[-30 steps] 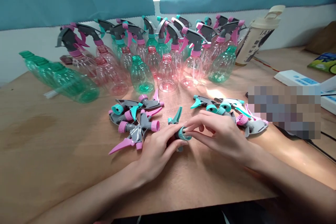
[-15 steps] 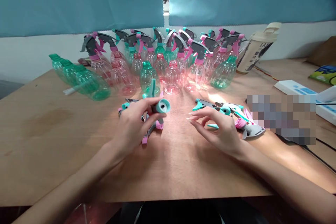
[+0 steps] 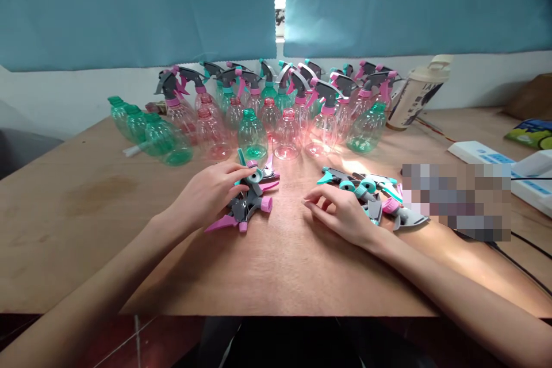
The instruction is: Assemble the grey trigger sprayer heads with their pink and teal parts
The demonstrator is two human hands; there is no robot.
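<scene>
My left hand is closed on a grey trigger spray head with a teal collar, low over a small pile of spray heads. A pink-and-grey spray head in that pile lies just below my fingers. To the right, my right hand hovers or rests by the table, thumb and forefinger tips together and nothing visible between them. Beside it is a second pile, including a teal-collared spray head and a pink-collared one. My right hand partly hides this pile.
Rows of clear pink and green bottles, many with sprayers, stand at the back; one is an uncapped pink bottle. Green bottles lean together at left. A cream tumbler, a white power strip and a blurred-out object are at right.
My left hand has lowered the teal-collared spray head onto or just above the left pile. My right hand has shifted slightly left, its fingertips coming together. The camera view has tilted a little.
</scene>
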